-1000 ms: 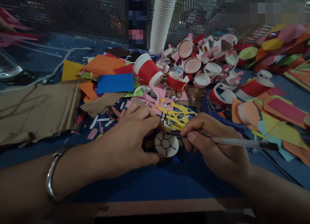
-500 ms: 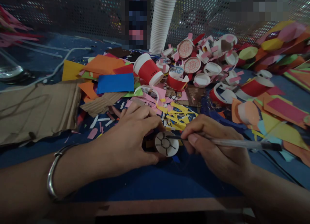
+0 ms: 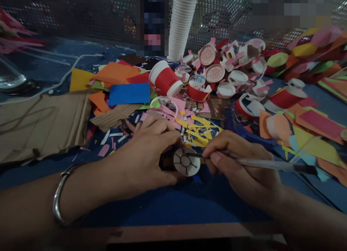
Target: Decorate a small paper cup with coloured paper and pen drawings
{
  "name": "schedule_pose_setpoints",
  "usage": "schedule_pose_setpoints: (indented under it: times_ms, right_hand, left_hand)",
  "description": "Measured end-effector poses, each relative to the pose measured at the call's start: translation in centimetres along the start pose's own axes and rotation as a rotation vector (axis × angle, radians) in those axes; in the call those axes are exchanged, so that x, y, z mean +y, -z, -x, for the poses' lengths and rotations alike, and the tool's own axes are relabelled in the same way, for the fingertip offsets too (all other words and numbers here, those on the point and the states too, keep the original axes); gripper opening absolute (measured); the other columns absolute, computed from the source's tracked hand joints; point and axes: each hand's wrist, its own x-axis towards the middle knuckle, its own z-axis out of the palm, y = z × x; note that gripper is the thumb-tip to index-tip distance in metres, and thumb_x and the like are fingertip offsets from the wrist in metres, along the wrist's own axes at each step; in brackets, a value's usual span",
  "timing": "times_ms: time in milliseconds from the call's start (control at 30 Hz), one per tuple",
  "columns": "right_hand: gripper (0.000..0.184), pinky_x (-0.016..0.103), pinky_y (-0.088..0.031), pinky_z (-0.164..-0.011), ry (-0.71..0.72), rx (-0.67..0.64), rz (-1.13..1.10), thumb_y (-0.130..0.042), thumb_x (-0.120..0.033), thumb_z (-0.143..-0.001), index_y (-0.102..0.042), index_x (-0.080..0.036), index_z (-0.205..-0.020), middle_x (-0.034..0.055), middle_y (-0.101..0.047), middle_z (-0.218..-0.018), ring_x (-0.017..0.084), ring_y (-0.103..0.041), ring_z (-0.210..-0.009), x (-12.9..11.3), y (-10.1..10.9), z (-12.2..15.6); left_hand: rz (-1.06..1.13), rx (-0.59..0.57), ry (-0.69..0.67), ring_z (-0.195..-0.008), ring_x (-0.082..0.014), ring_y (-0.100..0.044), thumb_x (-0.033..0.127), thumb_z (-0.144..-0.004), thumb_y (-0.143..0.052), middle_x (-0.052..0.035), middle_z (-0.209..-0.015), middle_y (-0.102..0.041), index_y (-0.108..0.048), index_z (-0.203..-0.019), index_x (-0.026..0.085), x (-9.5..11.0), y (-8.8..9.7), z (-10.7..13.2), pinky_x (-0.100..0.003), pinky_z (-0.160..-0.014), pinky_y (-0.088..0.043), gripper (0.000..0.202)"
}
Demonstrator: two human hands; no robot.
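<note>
Between thumb and fingers, my left hand (image 3: 151,149) grips a small round white piece, which looks like a paper cup bottom (image 3: 193,168). Its face carries a dark ring with spokes running out to the edge. My right hand (image 3: 238,160) is closed around a pen (image 3: 273,165) with a clear barrel, and the pen's tip rests on or just over the drawn face. The side of the cup bottom is mostly hidden by my left hand. Yellow and pink paper scraps (image 3: 200,131) lie just beyond both hands.
A red and white paper cup (image 3: 165,79) lies tilted behind the scraps. Cut cup pieces (image 3: 215,73) are heaped at the back right. Cardboard (image 3: 43,124) lies left, a blue paper sheet (image 3: 129,93) near it. A white ribbed column of stacked cups (image 3: 183,25) stands at the back.
The pen has tilted very slightly, its back end a little lower. My left hand and the cup bottom stay in place.
</note>
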Motion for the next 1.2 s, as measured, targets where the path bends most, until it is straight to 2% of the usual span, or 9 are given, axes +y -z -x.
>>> schedule_pose_setpoints:
  times_ms: [167,367,633,933,1200]
  right_hand:
    - [0.021,0.022,-0.046,-0.055,-0.006,0.041,0.004,-0.052,-0.009,-0.101,-0.065,-0.025,-0.096,-0.0065,-0.063,-0.072,0.008,-0.059,-0.058,0.2,-0.2,-0.1]
    - [0.02,0.022,-0.045,-0.054,-0.005,0.021,0.015,-0.052,-0.009,-0.101,-0.064,-0.024,-0.097,-0.0071,-0.063,-0.07,0.008,-0.059,-0.055,0.0,-0.1,0.0]
    - [0.016,0.023,-0.048,-0.056,0.041,0.027,0.058,-0.053,-0.012,-0.099,-0.064,-0.023,-0.095,-0.0049,-0.064,-0.074,0.009,-0.061,-0.058,-0.4,-0.2,-0.4]
    - [0.016,0.023,-0.048,-0.055,0.085,0.039,0.115,-0.053,-0.01,-0.096,-0.062,-0.023,-0.093,-0.0047,-0.065,-0.072,0.009,-0.063,-0.057,-1.0,-0.1,-0.6]
    - [0.019,0.028,-0.057,-0.065,0.162,0.042,0.207,-0.051,-0.008,-0.092,-0.057,-0.026,-0.092,-0.0008,-0.074,-0.079,0.016,-0.072,-0.067,-1.2,-0.1,-0.5]
  left_hand:
    - [-0.013,0.015,-0.006,-0.114,-0.0299,-0.049,0.039,-0.074,-0.083,-0.004,-0.11,-0.06,-0.069,-0.099,0.023,0.1,0.0,0.1,-0.045,-0.096,-0.043,0.033]
    - [-0.008,-0.001,-0.003,-0.116,-0.0307,-0.048,0.039,-0.074,-0.081,-0.0046,-0.111,-0.06,-0.07,-0.101,0.024,0.0,0.0,0.0,-0.046,-0.097,-0.042,0.033]
    - [-0.006,-0.009,0.018,-0.113,-0.0319,-0.049,0.04,-0.074,-0.08,-0.006,-0.11,-0.06,-0.068,-0.099,0.023,0.2,0.1,-0.1,-0.048,-0.094,-0.043,0.032]
    - [-0.014,-0.005,0.015,-0.115,-0.0332,-0.049,0.041,-0.074,-0.082,-0.0067,-0.111,-0.06,-0.069,-0.1,0.022,0.2,0.1,-0.1,-0.048,-0.097,-0.043,0.035]
    - [-0.009,0.005,-0.007,-0.116,-0.0326,-0.049,0.045,-0.074,-0.085,-0.0056,-0.11,-0.06,-0.07,-0.103,0.025,0.0,0.1,0.1,-0.048,-0.099,-0.042,0.038]
